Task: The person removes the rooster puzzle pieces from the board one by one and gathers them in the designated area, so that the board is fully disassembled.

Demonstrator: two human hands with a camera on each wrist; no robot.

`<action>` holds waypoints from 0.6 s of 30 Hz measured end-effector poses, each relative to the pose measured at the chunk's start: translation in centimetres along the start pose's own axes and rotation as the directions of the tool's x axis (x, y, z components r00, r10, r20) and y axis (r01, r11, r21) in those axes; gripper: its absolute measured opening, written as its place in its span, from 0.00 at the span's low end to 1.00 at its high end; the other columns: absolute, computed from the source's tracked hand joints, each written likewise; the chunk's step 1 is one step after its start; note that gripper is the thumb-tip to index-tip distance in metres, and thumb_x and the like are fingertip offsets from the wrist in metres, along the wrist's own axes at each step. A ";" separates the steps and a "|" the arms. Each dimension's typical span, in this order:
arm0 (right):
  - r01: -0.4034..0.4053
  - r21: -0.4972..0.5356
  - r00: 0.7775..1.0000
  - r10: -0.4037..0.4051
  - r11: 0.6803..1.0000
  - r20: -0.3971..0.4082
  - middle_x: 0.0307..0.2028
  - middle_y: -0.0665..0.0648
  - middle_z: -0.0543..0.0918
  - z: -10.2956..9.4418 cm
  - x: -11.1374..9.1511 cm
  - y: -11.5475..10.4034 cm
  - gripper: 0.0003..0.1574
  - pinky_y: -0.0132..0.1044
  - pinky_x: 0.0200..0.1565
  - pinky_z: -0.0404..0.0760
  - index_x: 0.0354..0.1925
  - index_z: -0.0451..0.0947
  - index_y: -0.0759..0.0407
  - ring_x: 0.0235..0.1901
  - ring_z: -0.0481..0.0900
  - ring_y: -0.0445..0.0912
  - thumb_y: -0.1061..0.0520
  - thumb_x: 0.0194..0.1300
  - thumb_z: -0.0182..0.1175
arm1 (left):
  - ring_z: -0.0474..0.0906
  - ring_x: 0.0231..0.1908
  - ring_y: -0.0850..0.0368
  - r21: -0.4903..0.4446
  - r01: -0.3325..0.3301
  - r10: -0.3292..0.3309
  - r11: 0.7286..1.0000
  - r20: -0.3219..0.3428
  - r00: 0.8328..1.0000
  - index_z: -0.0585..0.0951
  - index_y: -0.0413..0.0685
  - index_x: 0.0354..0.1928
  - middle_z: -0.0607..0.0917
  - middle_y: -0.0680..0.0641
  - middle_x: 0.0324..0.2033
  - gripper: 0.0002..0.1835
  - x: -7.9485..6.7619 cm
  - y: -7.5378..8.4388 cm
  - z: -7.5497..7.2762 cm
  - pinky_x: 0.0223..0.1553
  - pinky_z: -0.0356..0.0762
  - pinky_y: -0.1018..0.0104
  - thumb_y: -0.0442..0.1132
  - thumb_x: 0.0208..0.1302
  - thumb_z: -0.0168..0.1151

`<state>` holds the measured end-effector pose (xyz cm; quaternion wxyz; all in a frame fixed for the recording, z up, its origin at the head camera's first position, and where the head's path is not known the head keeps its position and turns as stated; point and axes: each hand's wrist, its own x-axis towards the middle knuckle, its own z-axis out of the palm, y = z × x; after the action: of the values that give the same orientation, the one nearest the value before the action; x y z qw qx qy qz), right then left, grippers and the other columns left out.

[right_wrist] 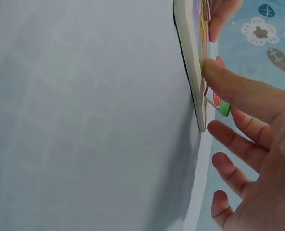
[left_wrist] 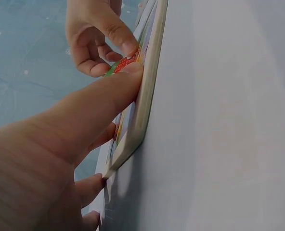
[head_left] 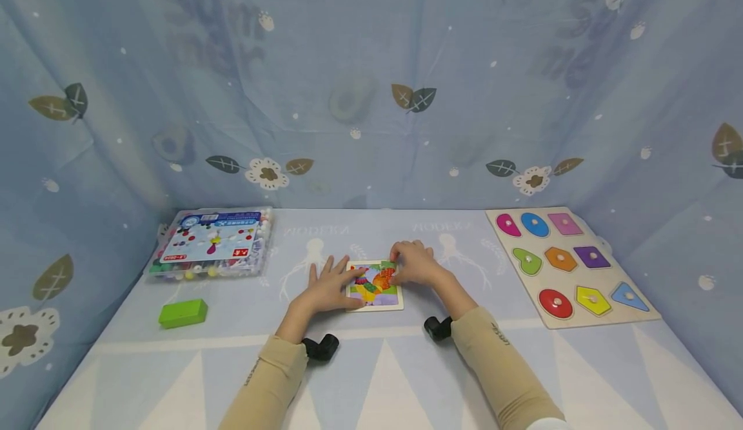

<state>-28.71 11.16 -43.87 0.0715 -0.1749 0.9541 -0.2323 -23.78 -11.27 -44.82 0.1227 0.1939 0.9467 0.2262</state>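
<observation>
A small jigsaw puzzle [head_left: 377, 298] with a pale wooden frame and a bright picture lies flat on the table. My left hand [head_left: 329, 288] rests on its left side, fingers spread, the thumb [left_wrist: 118, 86] pressing the face near the front edge. At the upper right corner my right hand [head_left: 416, 263] pinches a red and green puzzle piece [right_wrist: 223, 107] between thumb and index finger. That piece tilts up out of the frame, its one edge still against the board. The remaining right fingers [right_wrist: 229, 171] are loosely bent beside the frame. Part of the picture is hidden under the hands.
At the back left stands a clear plastic box of beads [head_left: 211, 240]. A green block [head_left: 182, 314] lies in front of it. A wooden shape board [head_left: 540, 288] with knobbed pieces lies at the right. A patterned curtain [head_left: 371, 159] hangs behind the table.
</observation>
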 end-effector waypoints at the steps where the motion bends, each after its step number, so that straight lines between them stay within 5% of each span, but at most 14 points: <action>1: 0.006 0.013 1.000 -0.006 1.000 -0.006 0.36 0.47 0.78 -0.1 0.0 0.0 0.19 0.47 0.43 0.59 0.30 0.73 0.49 0.42 0.68 0.49 0.49 0.44 0.74 | 0.35 0.68 0.32 -0.001 0.000 0.000 1.000 0.001 1.000 0.66 0.59 0.66 0.50 0.39 0.70 0.39 0.0 0.0 0.0 0.59 0.25 0.30 0.59 0.52 0.64; 9: 0.001 0.199 1.000 0.003 0.980 -0.018 0.28 0.49 0.77 -0.3 -0.1 0.1 0.13 0.40 0.40 0.67 0.31 0.74 0.54 0.30 0.70 0.43 0.58 0.50 0.70 | 0.35 0.68 0.33 0.000 0.009 -0.009 1.000 0.011 1.000 0.66 0.58 0.66 0.49 0.39 0.71 0.39 0.0 0.0 -0.1 0.59 0.25 0.31 0.59 0.52 0.64; 13: -0.054 0.435 0.998 0.058 0.899 0.003 0.29 0.54 0.75 -0.6 -0.5 0.5 0.13 0.34 0.33 0.73 0.37 0.76 0.60 0.29 0.71 0.45 0.63 0.52 0.67 | 0.35 0.68 0.33 -0.003 0.006 -0.006 1.000 0.007 1.000 0.66 0.58 0.66 0.50 0.39 0.71 0.38 0.0 0.1 -0.1 0.59 0.25 0.31 0.58 0.52 0.64; 18: -0.128 0.583 0.989 0.150 0.802 0.010 0.38 0.58 0.75 -1.2 -1.3 1.5 0.13 0.38 0.37 0.78 0.42 0.77 0.63 0.34 0.74 0.46 0.62 0.57 0.62 | 0.34 0.69 0.34 -0.020 0.002 -0.001 1.000 0.005 1.000 0.66 0.58 0.66 0.49 0.39 0.71 0.39 -0.1 0.0 0.0 0.60 0.23 0.32 0.58 0.52 0.64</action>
<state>-28.22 13.36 -43.46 0.1211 -0.0703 0.8486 -0.5102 -23.73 -11.33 -44.81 0.1273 0.1925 0.9441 0.2352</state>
